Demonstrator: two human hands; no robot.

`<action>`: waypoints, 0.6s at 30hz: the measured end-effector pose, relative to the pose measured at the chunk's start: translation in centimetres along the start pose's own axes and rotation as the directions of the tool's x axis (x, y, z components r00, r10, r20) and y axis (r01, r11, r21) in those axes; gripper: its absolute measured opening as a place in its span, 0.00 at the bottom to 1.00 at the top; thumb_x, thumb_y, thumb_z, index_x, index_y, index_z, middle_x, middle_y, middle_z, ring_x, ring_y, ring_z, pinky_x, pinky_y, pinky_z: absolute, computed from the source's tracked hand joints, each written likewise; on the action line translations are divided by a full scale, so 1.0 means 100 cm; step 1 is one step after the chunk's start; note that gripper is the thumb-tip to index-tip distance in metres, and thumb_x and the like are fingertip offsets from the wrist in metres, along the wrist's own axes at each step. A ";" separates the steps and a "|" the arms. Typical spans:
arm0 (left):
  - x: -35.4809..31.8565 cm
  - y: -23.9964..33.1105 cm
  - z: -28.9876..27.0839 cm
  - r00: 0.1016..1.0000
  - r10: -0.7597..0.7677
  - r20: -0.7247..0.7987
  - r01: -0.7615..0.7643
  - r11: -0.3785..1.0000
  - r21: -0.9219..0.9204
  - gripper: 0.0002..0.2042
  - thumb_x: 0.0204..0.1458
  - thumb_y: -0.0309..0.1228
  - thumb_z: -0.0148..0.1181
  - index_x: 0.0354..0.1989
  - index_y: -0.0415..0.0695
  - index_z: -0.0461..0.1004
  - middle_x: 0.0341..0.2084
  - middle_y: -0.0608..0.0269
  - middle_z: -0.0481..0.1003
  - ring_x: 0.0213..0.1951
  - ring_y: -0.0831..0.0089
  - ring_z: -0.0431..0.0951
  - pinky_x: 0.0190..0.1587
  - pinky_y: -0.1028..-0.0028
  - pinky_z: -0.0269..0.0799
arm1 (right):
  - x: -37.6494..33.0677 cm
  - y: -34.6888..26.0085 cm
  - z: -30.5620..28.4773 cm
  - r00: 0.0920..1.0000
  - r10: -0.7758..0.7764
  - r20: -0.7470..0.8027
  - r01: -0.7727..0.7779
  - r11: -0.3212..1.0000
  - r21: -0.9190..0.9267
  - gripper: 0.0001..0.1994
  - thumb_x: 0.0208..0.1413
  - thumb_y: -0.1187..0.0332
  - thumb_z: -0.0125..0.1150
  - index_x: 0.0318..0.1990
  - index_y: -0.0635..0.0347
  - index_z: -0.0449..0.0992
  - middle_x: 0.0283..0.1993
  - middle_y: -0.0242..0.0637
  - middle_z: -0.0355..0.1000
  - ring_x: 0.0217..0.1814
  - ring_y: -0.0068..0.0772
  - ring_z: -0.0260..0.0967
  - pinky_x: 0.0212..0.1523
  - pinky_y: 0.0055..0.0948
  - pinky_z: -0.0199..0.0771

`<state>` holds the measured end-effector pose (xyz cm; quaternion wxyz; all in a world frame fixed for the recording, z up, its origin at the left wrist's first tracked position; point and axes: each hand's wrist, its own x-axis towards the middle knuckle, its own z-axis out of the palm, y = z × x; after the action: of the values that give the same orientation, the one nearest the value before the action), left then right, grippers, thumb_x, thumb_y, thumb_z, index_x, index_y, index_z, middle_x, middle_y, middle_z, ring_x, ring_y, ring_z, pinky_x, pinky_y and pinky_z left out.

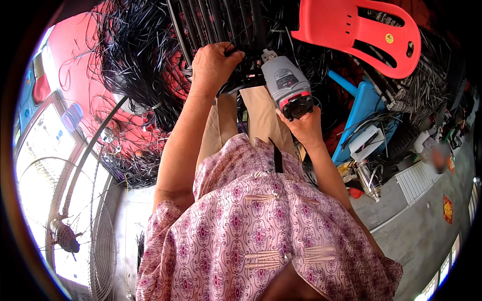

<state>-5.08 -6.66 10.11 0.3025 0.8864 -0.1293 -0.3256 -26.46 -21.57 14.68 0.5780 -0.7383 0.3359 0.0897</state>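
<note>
Gripping a black frame of bars [236, 80], the left hand [213, 67] is closed over its near edge, fingers wrapped round the top so the frame stays steady above the person's knees. Just to its right, the right hand [304, 125] clasps the rear of a grey power tool [287, 85] with a red band and a black end; the tool's nose points up and away, meeting the frame close beside the left hand, which looks like the reason for the bracing grip. Both hands are full, neither one spread wide.

Only the head view is on offer. Heaps of thin black strips [135, 55] cover the red floor on the person's left and reach beyond the frame. An orange plastic chair [351, 30] lies at the upper right, with a blue stool [364, 105] below it and a metal funnel-shaped piece [370, 180] near the grey concrete. A standing fan [65, 236] fills the lower left, by a bright window. The person's pink patterned shirt [251, 226] takes up the lower middle.
</note>
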 end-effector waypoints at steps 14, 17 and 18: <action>0.001 -0.003 0.003 1.000 0.014 -0.003 -0.014 0.999 -0.041 0.15 0.45 0.43 0.64 0.26 0.42 0.78 0.19 0.51 0.76 0.28 0.52 0.78 0.33 0.61 0.72 | 0.004 -0.005 0.000 0.998 -0.047 -0.031 0.045 0.997 -0.066 0.10 0.44 0.71 0.73 0.32 0.65 0.78 0.30 0.35 0.79 0.32 0.22 0.76 0.36 0.26 0.75; 0.000 -0.002 0.002 1.000 0.007 0.006 -0.006 0.999 -0.042 0.15 0.45 0.43 0.64 0.26 0.42 0.79 0.19 0.51 0.76 0.28 0.52 0.78 0.33 0.61 0.72 | 0.004 -0.009 -0.001 0.998 -0.058 -0.030 0.055 0.994 -0.099 0.10 0.44 0.70 0.73 0.31 0.64 0.78 0.28 0.36 0.79 0.31 0.25 0.77 0.35 0.27 0.75; 0.001 -0.002 0.001 1.000 0.003 0.010 -0.003 0.999 -0.039 0.15 0.45 0.43 0.64 0.26 0.42 0.79 0.19 0.51 0.76 0.28 0.52 0.78 0.33 0.61 0.72 | 0.004 -0.010 -0.002 0.999 -0.029 -0.014 0.028 0.994 -0.102 0.14 0.43 0.71 0.71 0.38 0.63 0.77 0.31 0.38 0.79 0.34 0.25 0.77 0.37 0.27 0.75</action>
<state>-5.10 -6.62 9.89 0.3197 0.8784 -0.1258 -0.3322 -25.57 -21.82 15.33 0.5384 -0.7721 0.3246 0.0927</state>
